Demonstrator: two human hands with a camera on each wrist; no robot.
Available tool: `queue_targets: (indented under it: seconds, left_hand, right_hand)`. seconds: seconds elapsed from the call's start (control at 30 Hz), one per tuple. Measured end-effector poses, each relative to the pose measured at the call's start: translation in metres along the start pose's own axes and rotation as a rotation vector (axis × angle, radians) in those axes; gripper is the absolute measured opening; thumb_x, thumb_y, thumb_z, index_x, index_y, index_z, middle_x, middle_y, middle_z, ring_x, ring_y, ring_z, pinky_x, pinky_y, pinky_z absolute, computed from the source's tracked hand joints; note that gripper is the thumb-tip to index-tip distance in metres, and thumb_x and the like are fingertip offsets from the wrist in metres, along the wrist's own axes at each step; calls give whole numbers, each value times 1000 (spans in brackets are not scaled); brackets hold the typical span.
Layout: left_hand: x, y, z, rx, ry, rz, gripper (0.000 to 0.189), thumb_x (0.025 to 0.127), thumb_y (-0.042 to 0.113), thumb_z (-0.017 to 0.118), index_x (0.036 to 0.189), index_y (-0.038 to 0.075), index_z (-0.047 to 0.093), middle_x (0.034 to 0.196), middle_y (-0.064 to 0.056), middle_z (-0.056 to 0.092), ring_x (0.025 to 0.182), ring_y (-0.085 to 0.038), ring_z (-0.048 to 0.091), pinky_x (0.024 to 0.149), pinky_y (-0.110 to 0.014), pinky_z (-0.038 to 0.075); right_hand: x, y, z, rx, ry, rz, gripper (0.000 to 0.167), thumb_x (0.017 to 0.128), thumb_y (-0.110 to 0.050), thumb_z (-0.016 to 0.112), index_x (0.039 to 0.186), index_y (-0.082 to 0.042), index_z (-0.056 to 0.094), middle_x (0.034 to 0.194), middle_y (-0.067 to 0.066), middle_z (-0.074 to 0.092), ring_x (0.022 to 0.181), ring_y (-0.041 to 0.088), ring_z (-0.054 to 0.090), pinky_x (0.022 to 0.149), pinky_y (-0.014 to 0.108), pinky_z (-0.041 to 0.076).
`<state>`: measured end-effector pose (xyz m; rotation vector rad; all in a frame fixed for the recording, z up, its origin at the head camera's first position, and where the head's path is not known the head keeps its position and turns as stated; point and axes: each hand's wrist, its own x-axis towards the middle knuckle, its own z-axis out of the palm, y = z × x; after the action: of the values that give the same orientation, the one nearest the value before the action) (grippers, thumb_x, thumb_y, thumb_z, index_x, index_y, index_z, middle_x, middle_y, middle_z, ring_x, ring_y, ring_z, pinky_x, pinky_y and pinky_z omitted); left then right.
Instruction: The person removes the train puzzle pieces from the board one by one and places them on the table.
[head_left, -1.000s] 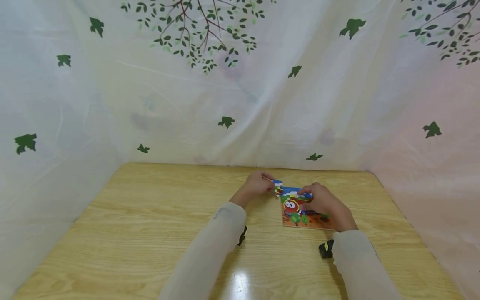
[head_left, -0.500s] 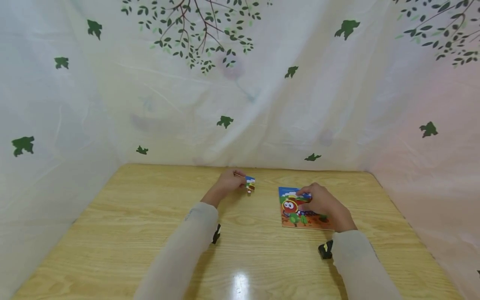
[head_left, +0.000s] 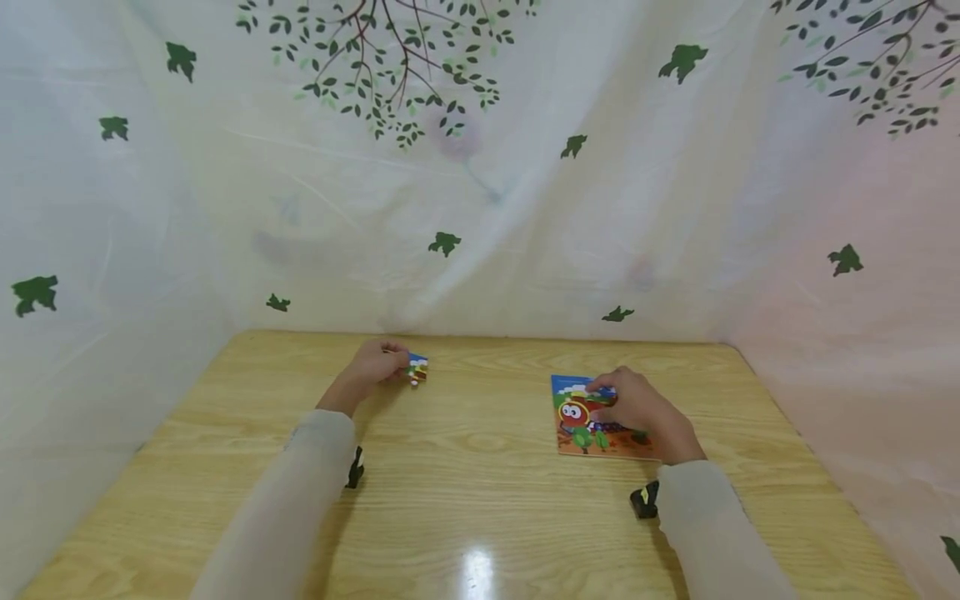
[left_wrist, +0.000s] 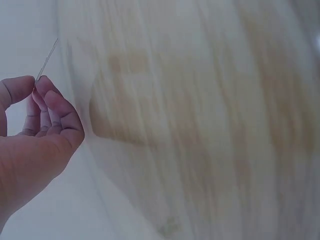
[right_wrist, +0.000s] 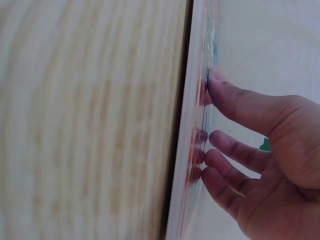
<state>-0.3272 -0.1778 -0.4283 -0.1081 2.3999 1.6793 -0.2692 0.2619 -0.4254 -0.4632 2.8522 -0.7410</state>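
My left hand pinches a small puzzle piece between thumb and fingers, held up over the far left part of the table. In the left wrist view the piece appears edge-on as a thin line. To the right lies a flat picture puzzle with a red, big-eyed cartoon creature, blue sky and brown ground. My right hand rests its thumb and fingertips on the puzzle's surface, hiding its right part. The right wrist view shows the puzzle's pale edge on the table, fingertips spread along its face.
The wood-grain table reaches back to a pale curtain printed with leaves and birds, which also hangs along both sides. Small black devices sit at each wrist.
My left hand has moved left with the puzzle piece, away from the puzzle's upper left corner. The right hand has stayed on the puzzle. The head view has shifted slightly.
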Motion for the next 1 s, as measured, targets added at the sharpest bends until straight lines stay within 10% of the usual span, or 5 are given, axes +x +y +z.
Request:
queue_targets:
  seconds: [0.6,1.0]
  left_hand:
    - [-9,-27,-74,103,39,-28,31,98,8,54,124,-8,56,93,-5,58,80,-15,55,72,-27,50]
    - [-10,-35,-90,258,23,10,31,99,6,60,123,-14,60,96,-10,66,78,-12,59,69,-27,52]
  right_hand:
    - [2,-2,1,-28,-23,7,40,92,-18,79,128,-5,69,135,30,51,127,51,46,105,63,40]
    - [0,-4,0,-17,-23,21,40,92,-17,79,128,-4,69,133,29,51,125,50,48,101,62,44]
